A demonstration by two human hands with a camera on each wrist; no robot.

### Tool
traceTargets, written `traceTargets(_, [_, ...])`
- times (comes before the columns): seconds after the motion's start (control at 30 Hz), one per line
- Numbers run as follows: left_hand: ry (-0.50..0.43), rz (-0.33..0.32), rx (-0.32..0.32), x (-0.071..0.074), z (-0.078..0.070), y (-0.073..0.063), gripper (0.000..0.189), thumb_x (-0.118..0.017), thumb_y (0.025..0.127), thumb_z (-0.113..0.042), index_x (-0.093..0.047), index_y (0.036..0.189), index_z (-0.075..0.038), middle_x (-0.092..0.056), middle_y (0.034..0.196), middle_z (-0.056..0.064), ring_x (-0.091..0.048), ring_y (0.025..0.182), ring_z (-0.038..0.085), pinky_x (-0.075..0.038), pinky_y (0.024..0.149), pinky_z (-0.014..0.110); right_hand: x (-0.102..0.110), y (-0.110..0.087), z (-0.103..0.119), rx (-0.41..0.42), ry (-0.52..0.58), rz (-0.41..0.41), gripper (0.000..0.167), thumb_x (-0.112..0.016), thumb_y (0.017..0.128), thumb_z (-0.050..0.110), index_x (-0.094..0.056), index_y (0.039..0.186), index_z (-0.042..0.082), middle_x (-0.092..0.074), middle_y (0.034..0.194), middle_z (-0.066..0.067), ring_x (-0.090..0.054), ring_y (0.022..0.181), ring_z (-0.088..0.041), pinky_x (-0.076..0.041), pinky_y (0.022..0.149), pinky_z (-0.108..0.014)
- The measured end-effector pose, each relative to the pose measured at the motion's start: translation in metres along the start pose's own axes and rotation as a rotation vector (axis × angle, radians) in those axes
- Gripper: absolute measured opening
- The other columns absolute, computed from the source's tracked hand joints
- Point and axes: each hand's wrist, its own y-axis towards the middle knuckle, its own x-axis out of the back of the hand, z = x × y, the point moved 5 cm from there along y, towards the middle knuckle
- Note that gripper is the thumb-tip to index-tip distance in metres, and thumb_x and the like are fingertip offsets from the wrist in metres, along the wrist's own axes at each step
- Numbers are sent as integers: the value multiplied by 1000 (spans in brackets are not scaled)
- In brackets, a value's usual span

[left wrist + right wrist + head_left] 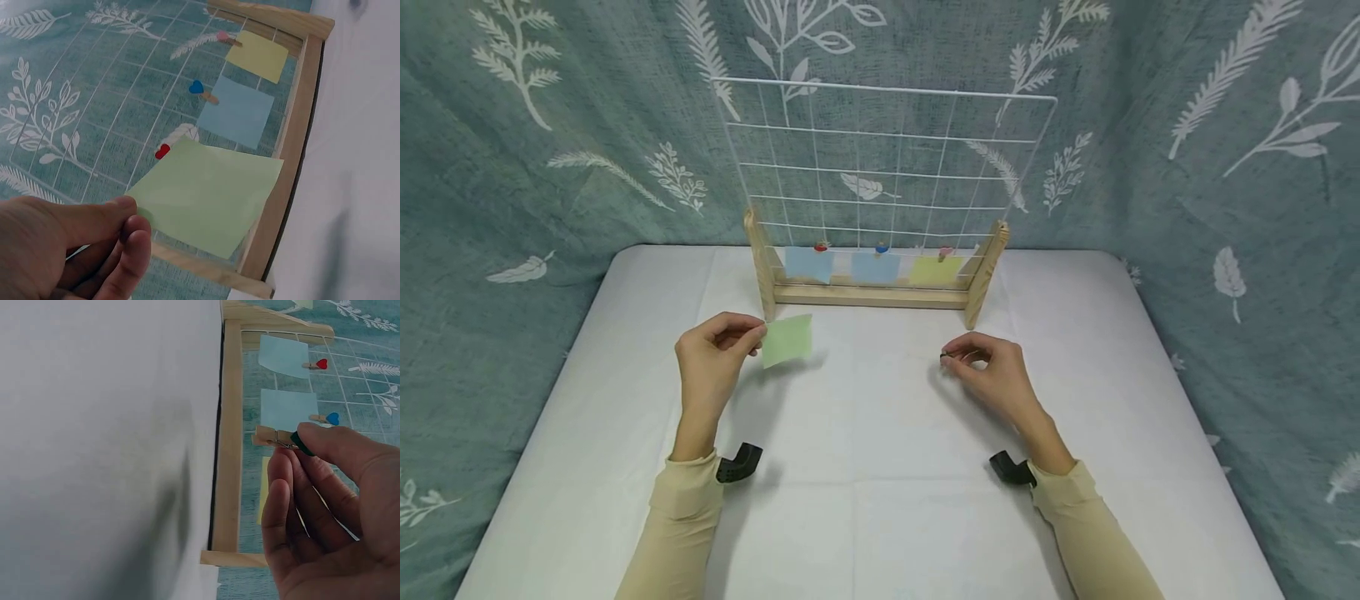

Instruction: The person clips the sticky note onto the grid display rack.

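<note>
My left hand (715,354) pinches a green sticky note (787,340) by one edge, above the table at the rack's left front. Between thumb and fingertips of my right hand (988,371) is a small wooden clothespin (275,436) with a dark green end, held in front of the rack's right side. Both hands are apart from the white wire grid rack (880,179). Clipped low on its grid are two blue notes (808,263) and a yellow note (936,269). Their clothespins carry a red heart (322,364), a blue heart (333,419) and a pink heart (223,37).
The rack stands in a wooden base (872,297) with two slanted side posts at the table's back. A white cloth covers the table (880,533). Behind and beside it hangs a teal curtain (587,100) with white leaves. A black device (739,463) sits at each wrist.
</note>
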Motion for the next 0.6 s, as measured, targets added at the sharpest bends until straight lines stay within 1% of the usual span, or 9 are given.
traceTargets(0.07, [-17,3,-21,-4,-4,3,4,-83,91,-8,-82,93,-5,-79,86,14,-71,64,18,-59,61,21,5,4,16,13,12,-17,13,-81,89,-5,-77,101,-3,-78,93,-16,-74,78,-33,-57,72,-21])
traceTargets(0.13, [-37,7,-39,-9,-9,5,4,-83,91,-8,-81,93,-4,-79,87,14,-71,64,18,-59,61,22,9,8,21,30,20,-37,14,-80,89,-5,-76,102,-4,-78,94,-18,-74,79,-34,-57,72,-21])
traceTargets(0.33, [-67,22,-71,-23,-20,10,5,-83,91,-7,-81,93,-4,-79,88,14,-72,64,21,-59,61,21,17,21,36,100,11,-106,14,-79,90,-6,-76,103,-4,-78,96,-18,-75,82,-33,-57,74,-18])
traceTargets(0.5, [-81,45,-91,-38,-29,15,5,-84,91,-9,-81,94,-5,-79,87,11,-72,66,25,-59,62,21,22,31,48,145,0,-139,14,-80,89,-6,-76,103,-5,-78,95,-18,-73,80,-30,-52,72,-13])
traceTargets(0.6, [-107,59,-107,-46,-35,18,6,-84,91,-9,-81,94,-5,-78,88,11,-72,66,27,-59,63,22,25,36,55,170,-10,-154,14,-80,89,-5,-76,103,-5,-78,94,-18,-72,80,-29,-50,71,-11])
